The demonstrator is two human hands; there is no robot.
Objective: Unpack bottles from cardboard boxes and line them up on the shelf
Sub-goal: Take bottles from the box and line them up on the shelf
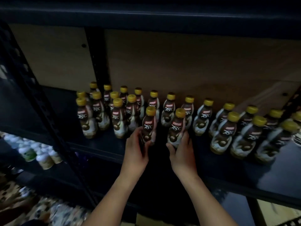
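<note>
Two brown coffee bottles with yellow caps stand upright over the middle of the dark shelf (268, 173). My left hand (136, 149) grips the lower part of one bottle (149, 126). The other bottle (176, 128) is held low down by my right hand (182, 152). Several matching bottles stand on the shelf: a cluster at the left (104, 108), a row along the back (187, 106), and more at the right (254, 132). No cardboard box shows clearly.
A perforated dark metal upright (32, 88) runs down the left side. A brown back panel (187, 66) closes the rear of the shelf. On a lower shelf at the left stand several small white-capped bottles (40, 154). An upper shelf edge (146, 15) hangs overhead.
</note>
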